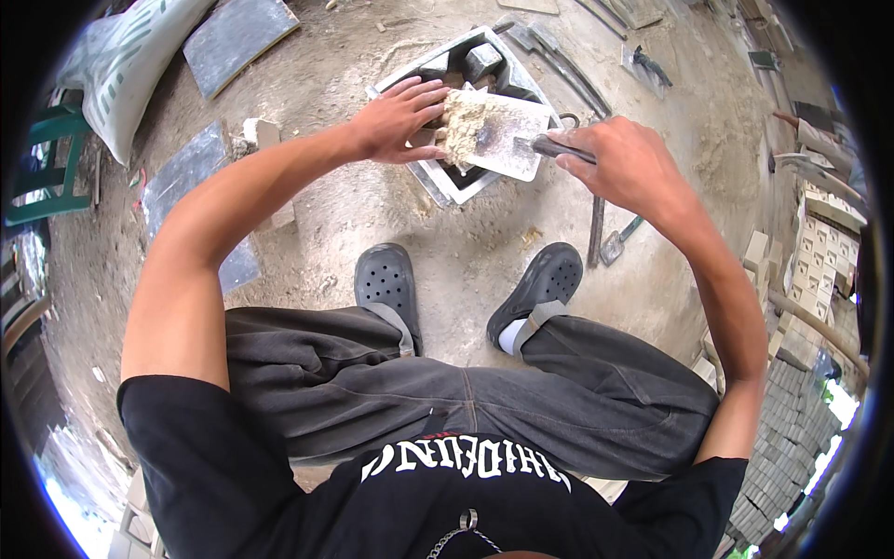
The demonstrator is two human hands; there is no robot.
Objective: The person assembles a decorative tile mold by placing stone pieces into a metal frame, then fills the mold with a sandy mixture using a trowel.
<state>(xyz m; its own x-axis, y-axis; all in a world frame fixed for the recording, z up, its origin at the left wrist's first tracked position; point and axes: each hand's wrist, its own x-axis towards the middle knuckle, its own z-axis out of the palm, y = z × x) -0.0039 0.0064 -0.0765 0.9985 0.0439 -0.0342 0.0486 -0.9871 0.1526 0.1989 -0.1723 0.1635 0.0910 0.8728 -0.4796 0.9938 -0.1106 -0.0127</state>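
Observation:
My right hand (629,168) is wrapped round the dark handle of a flat, square-bladed trowel (517,135). The blade lies tilted over a grey metal mould (456,195) on the ground, in front of my feet. Pale, crumbly mortar-like mix (466,123) is heaped on the blade's left part. Against the left edge of that heap is my left hand (399,123), palm down with its fingers spread. Grey blocks (481,61) sit inside the mould's far side; the blade and the mix hide much of its middle.
Long metal bars (570,74) lie just beyond the mould, and a small trowel (613,249) to its right. Flat grey boards (240,45) rest on the left, near a white sack (126,74) and a green plastic chair (56,163). Pale blocks (824,265) are stacked far right.

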